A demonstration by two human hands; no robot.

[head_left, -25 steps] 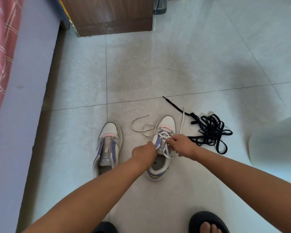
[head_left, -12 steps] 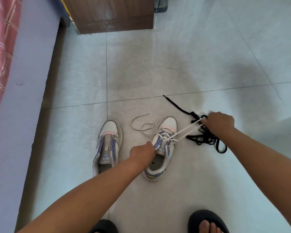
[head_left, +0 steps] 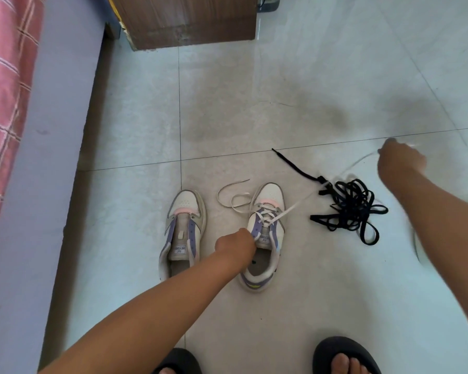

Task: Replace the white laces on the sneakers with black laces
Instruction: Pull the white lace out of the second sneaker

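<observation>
My left hand (head_left: 235,245) grips the tongue side of the right sneaker (head_left: 264,236) at lower centre. My right hand (head_left: 399,163), at right, pinches its white lace (head_left: 289,211) taut over the black laces (head_left: 349,206) heaped between them.

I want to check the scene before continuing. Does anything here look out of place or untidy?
Mostly tidy. The black laces lie in a tangled heap on the floor, right of the right sneaker. The left sneaker has no lace. The right hand pulls the white lace taut across that heap.
</observation>
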